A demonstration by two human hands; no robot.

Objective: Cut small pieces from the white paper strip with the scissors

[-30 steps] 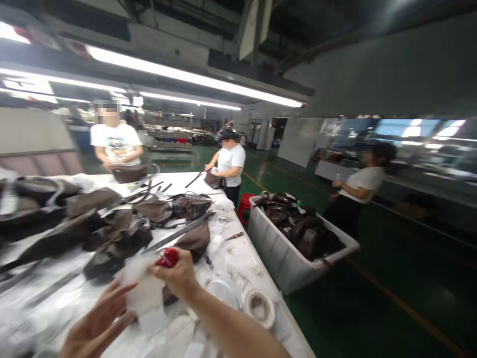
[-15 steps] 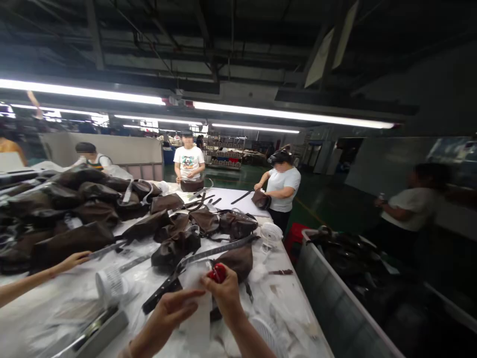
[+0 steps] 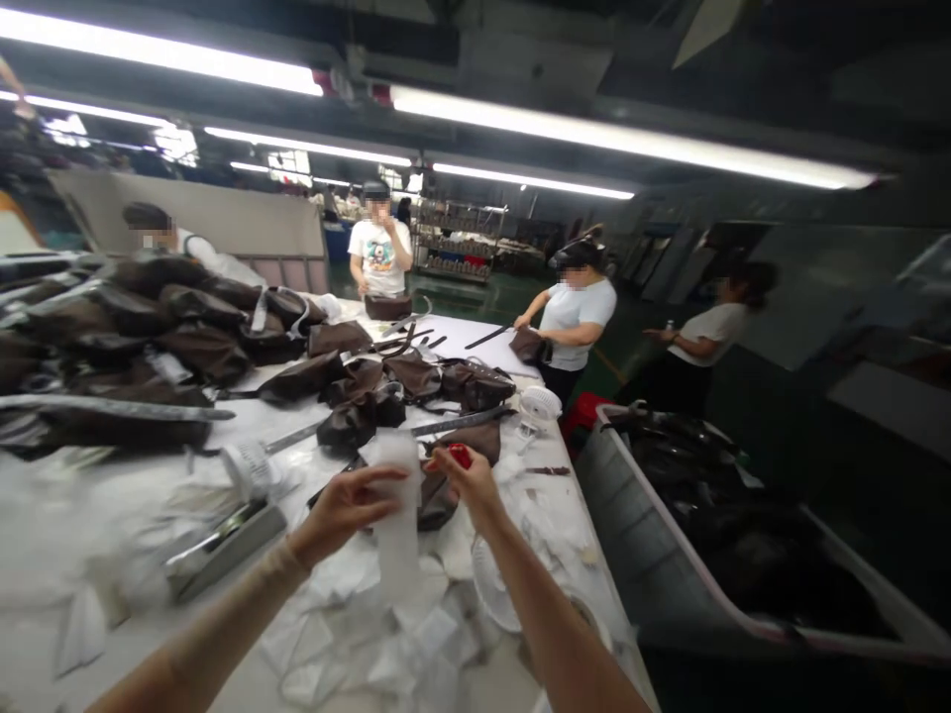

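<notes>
My left hand (image 3: 353, 507) has its fingers around a strip of thin white paper (image 3: 399, 535) that hangs down over the table. Just right of it, my right hand (image 3: 467, 475) is closed on a small red object (image 3: 461, 456); its exact kind is too small to tell. Behind both hands lies a dark brown bag (image 3: 479, 439), partly hidden by the paper and fingers. A dark strap with holes (image 3: 457, 421) runs across above them.
Brown bags (image 3: 200, 347) are heaped at the left. White fans (image 3: 249, 470) and a grey box (image 3: 227, 555) stand on the littered table (image 3: 475, 347). A large bin (image 3: 654, 525) of dark items is at the right. Several people are around.
The view has tilted down. The white paper now hangs longer and more fully in view beside my left hand. At the left edge, another person's hand is gone from the bags.
</notes>
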